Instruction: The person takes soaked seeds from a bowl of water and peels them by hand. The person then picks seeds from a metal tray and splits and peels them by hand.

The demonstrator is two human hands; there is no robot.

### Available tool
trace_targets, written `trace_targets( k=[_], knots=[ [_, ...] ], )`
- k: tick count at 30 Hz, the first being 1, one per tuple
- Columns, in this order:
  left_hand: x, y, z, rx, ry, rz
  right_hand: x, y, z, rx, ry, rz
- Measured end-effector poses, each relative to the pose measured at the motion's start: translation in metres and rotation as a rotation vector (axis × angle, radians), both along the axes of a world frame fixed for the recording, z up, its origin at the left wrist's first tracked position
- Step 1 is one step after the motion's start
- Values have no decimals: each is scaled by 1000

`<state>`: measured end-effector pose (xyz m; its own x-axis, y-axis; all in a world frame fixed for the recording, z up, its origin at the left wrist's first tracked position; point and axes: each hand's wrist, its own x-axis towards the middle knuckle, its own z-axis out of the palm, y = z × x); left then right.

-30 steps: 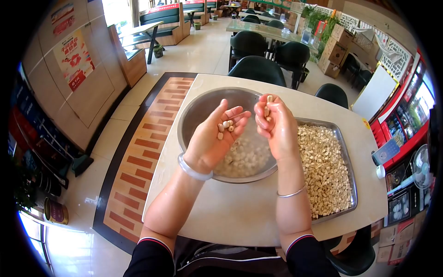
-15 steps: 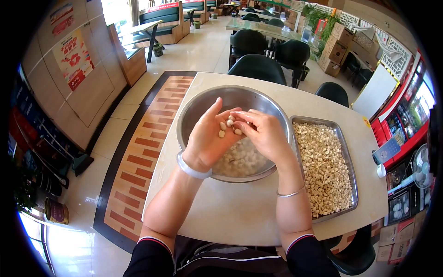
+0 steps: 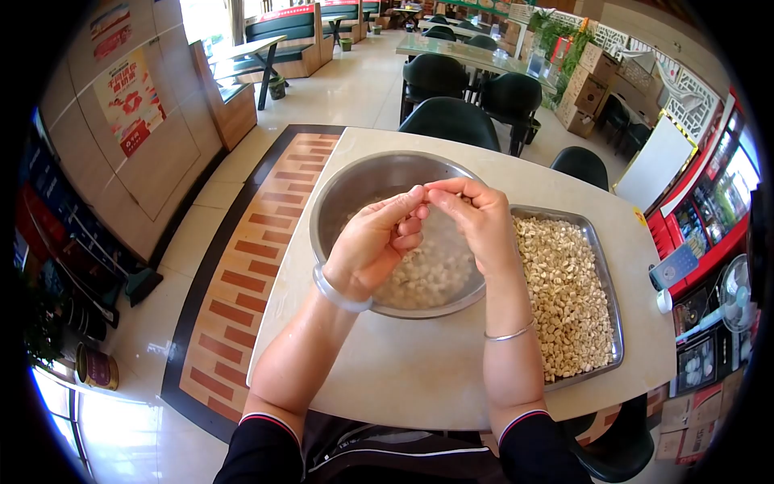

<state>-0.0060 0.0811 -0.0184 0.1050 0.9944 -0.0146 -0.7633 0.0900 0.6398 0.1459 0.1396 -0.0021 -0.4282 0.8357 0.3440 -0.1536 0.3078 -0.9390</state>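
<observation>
A large metal bowl point(image 3: 339, 181) stands on the pale table, with cloudy water and whitish pieces point(image 3: 431, 270) in its lower part. Over it, my left hand point(image 3: 379, 242) is closed, fingers curled into the palm, thumb and fingertip pinched at the bowl's centre. My right hand point(image 3: 476, 218) meets it there, thumb and forefinger pinched together. Whatever lies between the fingertips is too small to name. Right of the bowl is a metal tray point(image 3: 617, 323) filled with pale, cream-coloured pieces point(image 3: 564, 298).
The table point(image 3: 403, 379) has dark green chairs point(image 3: 451, 119) at its far side and one at the lower right point(image 3: 617, 444). A phone point(image 3: 676, 266) and a small white cup point(image 3: 663, 301) are near the right edge. Cardboard boxes point(image 3: 584, 89) stand farther back.
My left hand has gone from an open palm with several white pieces on it to curled fingers. Both hands' fingertips have come together in a pinch, slightly higher.
</observation>
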Motion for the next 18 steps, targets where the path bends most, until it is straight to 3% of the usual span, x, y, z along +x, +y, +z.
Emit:
trace_targets(
  k=[2, 4, 6, 10, 13, 16, 18],
  knots=[
    [-2, -1, 2, 24, -13, -47, 0, 4, -3, -18, 22, -64],
    [-5, -1, 1, 16, -50, -20, 2, 10, -13, 159, -288, -146],
    [-8, 1, 6, 19, -60, 37, 4, 19, -30, 541, -933, -236],
    [-12, -3, 10, -14, -44, 141, -7, 33, -21, 663, -1602, 55],
    [-15, -4, 11, -14, -18, 159, -11, 12, 6, 400, -1516, 251],
    [-17, -5, 11, -3, 33, 158, 0, 12, -2, 443, -911, -187],
    [-16, -5, 8, 3, 86, 138, -2, 7, -4, 417, -449, -213]
  ],
)
